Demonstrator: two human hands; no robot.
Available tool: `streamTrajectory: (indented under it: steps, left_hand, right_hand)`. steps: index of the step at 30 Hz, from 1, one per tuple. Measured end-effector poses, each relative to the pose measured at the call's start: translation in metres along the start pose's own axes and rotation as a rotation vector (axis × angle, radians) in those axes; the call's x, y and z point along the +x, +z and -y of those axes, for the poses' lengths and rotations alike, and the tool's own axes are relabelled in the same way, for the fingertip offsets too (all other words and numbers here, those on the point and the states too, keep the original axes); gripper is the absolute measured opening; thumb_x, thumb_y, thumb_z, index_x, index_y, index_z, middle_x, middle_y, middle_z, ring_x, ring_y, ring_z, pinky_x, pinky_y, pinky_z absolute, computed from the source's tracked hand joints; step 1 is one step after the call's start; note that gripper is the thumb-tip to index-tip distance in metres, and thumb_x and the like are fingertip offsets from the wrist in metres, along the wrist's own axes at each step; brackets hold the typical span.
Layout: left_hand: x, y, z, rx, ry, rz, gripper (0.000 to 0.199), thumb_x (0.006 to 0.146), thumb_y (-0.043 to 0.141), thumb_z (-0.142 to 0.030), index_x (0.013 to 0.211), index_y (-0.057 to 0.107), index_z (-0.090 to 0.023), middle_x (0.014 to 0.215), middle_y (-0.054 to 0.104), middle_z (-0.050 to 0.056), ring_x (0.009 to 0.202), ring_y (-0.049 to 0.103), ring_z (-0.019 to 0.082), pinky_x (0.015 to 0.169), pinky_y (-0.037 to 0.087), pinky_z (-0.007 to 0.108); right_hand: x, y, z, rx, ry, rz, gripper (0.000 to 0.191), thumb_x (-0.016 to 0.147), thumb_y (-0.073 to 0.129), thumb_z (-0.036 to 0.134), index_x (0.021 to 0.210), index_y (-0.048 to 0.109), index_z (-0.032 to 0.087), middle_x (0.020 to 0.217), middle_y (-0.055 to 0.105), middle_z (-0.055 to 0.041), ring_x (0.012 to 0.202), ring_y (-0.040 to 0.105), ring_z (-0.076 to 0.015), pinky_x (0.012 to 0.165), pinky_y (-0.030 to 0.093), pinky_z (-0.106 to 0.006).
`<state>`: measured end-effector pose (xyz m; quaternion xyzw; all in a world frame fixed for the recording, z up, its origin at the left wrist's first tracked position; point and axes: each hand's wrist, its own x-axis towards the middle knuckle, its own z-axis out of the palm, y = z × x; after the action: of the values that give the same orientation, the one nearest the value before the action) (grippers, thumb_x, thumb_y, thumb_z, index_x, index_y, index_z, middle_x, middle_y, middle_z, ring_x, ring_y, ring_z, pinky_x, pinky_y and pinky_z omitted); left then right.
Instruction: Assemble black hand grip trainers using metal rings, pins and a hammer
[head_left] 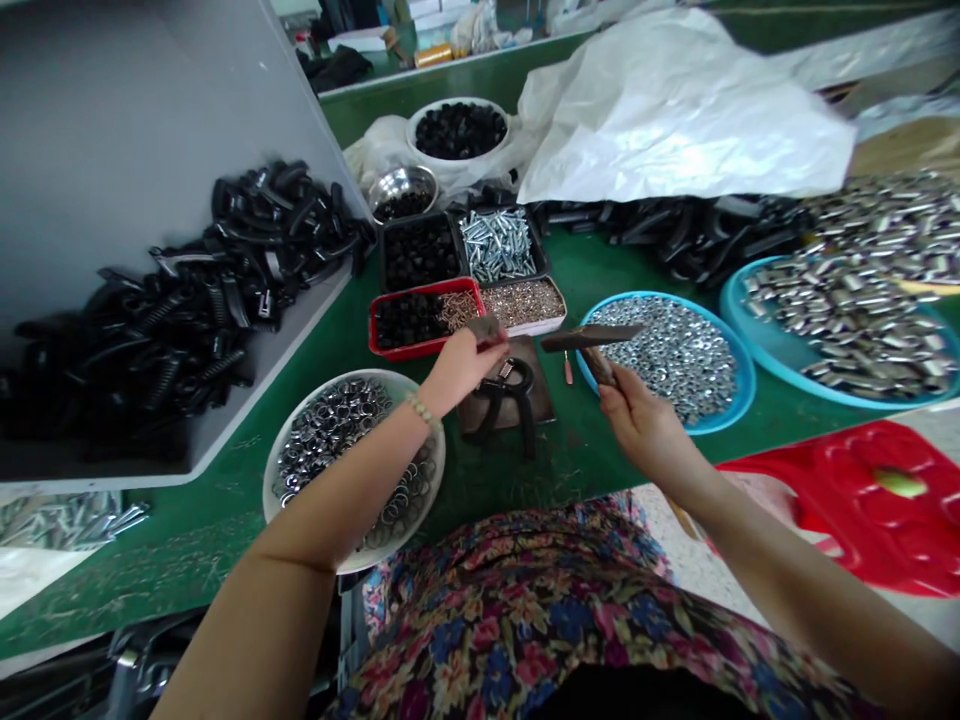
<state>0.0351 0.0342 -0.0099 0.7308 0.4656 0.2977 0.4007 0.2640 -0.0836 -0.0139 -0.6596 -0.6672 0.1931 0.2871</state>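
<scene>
Steel hammer in the right hand — left hand on one black clamp — hands apart.

A small-parts assembly workshop: a long green workbench crowded with trays of screws, basins of nuts, and heaps of black clips.

The head camera looks forward and down from the person's own head, over the floral dress at the bottom edge, onto the green table. It sits close: left hand and right hand sit mid-frame, with the red tray just beyond them.
</scene>
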Motion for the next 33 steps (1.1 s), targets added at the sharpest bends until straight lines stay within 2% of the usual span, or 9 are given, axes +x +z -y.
streamTrajectory:
  steps: [3,6,9,12,19,23,28,33]
  left_hand:
    - [-0.031,0.010,0.011,0.035,-0.072,0.017,0.012,0.085,0.061,-0.024,0.091,0.066,-0.017,0.090,0.072,0.003,0.087,0.067,0.017,0.085,0.050,0.028]
    - [-0.042,0.020,0.017,0.176,-0.071,0.025,0.017,0.088,0.059,-0.029,0.096,0.069,-0.018,0.098,0.073,0.005,0.095,0.067,0.021,0.090,0.048,0.031]
    - [-0.043,0.026,0.015,0.296,-0.018,0.039,0.021,0.090,0.056,-0.030,0.101,0.069,-0.018,0.099,0.072,0.007,0.093,0.066,0.021,0.089,0.049,0.031]
    - [-0.044,0.029,0.015,0.387,0.005,0.043,0.022,0.090,0.055,-0.032,0.097,0.068,-0.016,0.094,0.070,0.008,0.087,0.066,0.021,0.084,0.050,0.032]
    - [-0.049,0.039,0.028,0.445,0.081,-0.022,0.019,0.093,0.049,-0.032,0.091,0.060,-0.016,0.095,0.062,0.005,0.085,0.061,0.016,0.082,0.047,0.027]
    - [-0.048,0.042,0.029,0.585,0.109,0.010,0.020,0.094,0.047,-0.031,0.091,0.060,-0.016,0.093,0.062,0.006,0.086,0.059,0.017,0.081,0.046,0.028]
    - [-0.049,0.041,0.028,0.818,0.215,0.153,0.021,0.095,0.044,-0.024,0.095,0.063,-0.014,0.105,0.061,0.009,0.094,0.057,0.020,0.084,0.044,0.031]
    - [-0.051,0.042,0.025,0.893,0.186,0.156,0.026,0.096,0.041,-0.025,0.099,0.064,-0.015,0.106,0.060,0.009,0.098,0.056,0.020,0.084,0.046,0.030]
  right_hand:
    - [0.001,0.004,-0.001,0.000,-0.006,-0.008,0.040,0.094,0.039,0.038,0.123,0.055,0.016,0.084,0.072,-0.0116,0.068,0.069,-0.0256,0.060,0.051,-0.034]
    - [0.002,0.008,0.000,-0.005,-0.010,-0.004,0.042,0.093,0.039,0.040,0.123,0.055,0.016,0.083,0.073,-0.0117,0.068,0.069,-0.0258,0.059,0.051,-0.033]
    - [0.002,0.008,0.000,-0.011,-0.018,0.003,0.042,0.093,0.039,0.040,0.124,0.055,0.016,0.084,0.073,-0.0113,0.066,0.069,-0.0251,0.059,0.051,-0.033]
    - [0.000,0.005,0.000,-0.007,-0.025,-0.004,0.041,0.093,0.040,0.041,0.123,0.056,0.017,0.084,0.073,-0.0109,0.066,0.069,-0.0246,0.059,0.051,-0.033]
    - [-0.002,0.002,-0.001,0.034,-0.012,0.005,0.043,0.094,0.039,0.040,0.126,0.054,0.015,0.091,0.072,-0.0122,0.072,0.069,-0.0239,0.064,0.052,-0.033]
    - [-0.002,0.004,-0.001,0.038,-0.012,0.004,0.044,0.094,0.040,0.039,0.126,0.054,0.014,0.093,0.072,-0.0128,0.077,0.070,-0.0251,0.067,0.052,-0.033]
    - [-0.005,0.006,-0.001,0.041,-0.021,0.001,0.042,0.092,0.042,0.038,0.123,0.056,0.013,0.092,0.072,-0.0130,0.080,0.070,-0.0260,0.067,0.052,-0.033]
    - [-0.009,0.009,-0.001,0.074,-0.037,0.038,0.040,0.093,0.042,0.037,0.124,0.055,0.014,0.094,0.072,-0.0112,0.081,0.070,-0.0245,0.069,0.053,-0.033]
